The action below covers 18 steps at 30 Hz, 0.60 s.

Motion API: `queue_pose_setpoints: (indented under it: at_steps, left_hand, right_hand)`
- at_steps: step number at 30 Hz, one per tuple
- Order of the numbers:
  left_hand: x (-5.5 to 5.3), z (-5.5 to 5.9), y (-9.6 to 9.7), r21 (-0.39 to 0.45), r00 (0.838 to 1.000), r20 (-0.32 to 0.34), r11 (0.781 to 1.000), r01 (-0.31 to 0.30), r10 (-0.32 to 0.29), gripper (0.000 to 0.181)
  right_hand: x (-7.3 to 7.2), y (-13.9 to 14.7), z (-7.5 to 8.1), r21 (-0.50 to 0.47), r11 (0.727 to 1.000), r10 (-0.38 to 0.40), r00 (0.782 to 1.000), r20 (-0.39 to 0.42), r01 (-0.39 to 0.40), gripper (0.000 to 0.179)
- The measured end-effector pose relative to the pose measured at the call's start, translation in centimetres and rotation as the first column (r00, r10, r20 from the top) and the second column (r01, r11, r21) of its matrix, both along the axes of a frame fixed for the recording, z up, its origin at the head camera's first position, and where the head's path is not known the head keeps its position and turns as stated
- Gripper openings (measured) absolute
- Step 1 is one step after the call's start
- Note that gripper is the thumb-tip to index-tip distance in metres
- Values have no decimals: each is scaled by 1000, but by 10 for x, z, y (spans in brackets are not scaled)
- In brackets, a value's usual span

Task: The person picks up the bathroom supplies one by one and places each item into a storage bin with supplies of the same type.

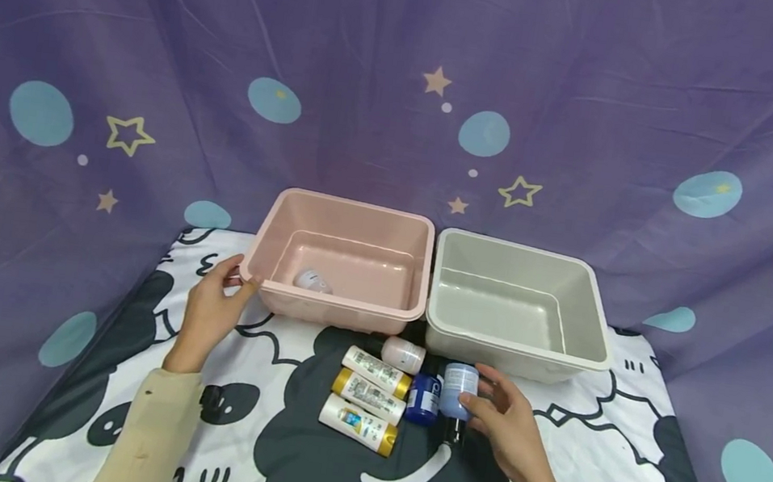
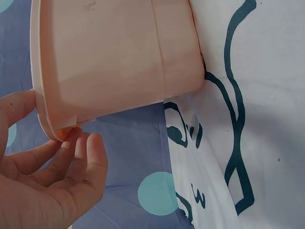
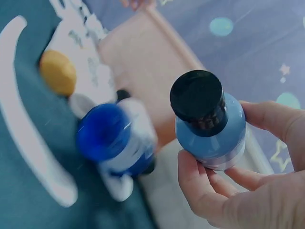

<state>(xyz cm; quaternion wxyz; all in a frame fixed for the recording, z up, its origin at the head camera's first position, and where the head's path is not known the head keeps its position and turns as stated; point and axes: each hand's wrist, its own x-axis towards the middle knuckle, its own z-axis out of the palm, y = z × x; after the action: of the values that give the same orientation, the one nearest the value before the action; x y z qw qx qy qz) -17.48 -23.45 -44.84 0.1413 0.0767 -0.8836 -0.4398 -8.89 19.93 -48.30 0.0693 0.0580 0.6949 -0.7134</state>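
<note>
My left hand (image 1: 211,320) grips the near left corner of a pink plastic bin (image 1: 333,313); in the left wrist view the thumb lies on the rim (image 2: 40,102) and the fingers curl beneath it. Inside the bin lies a small white bottle (image 1: 311,280). My right hand (image 1: 515,433) holds a light blue bottle (image 1: 459,389) between thumb and fingers, its black cap (image 3: 198,100) pointing toward me. Just left of it is a dark blue bottle (image 1: 423,401), with a pale pink bottle (image 1: 403,354) lying beyond.
Three white bottles with gold caps, the nearest one (image 1: 355,424) tilted, lie side by side left of the dark blue bottle. A pale grey-green bin (image 1: 510,359) stands right of the pink one. Behind both bins hangs a purple curtain (image 1: 370,141); a cartoon-print cloth (image 1: 594,447) covers the table.
</note>
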Motion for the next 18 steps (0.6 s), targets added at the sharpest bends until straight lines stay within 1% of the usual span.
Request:
queue_pose_setpoints:
  at_steps: [4,8,13,18]
  left_hand:
    - [0,0,-1,0,1000,5,1000,2,-2,56]
    - [0,-1,-2,-5,1000,1,1000,6,-6,57]
    - [-1,1,-1,-11,1000,6,1000,6,-6,58]
    - [0,2,-1,-8,1000,12,1000,2,-2,57]
  right_hand:
    - [-3,-3,22,-29,997,65,997,-47,-66,61]
    - [-13,-7,42,-38,992,115,988,-99,-120,61]
    - [-33,-16,65,-61,988,133,981,-142,-143,61]
    - [-58,-29,85,-77,986,135,980,-148,-147,58]
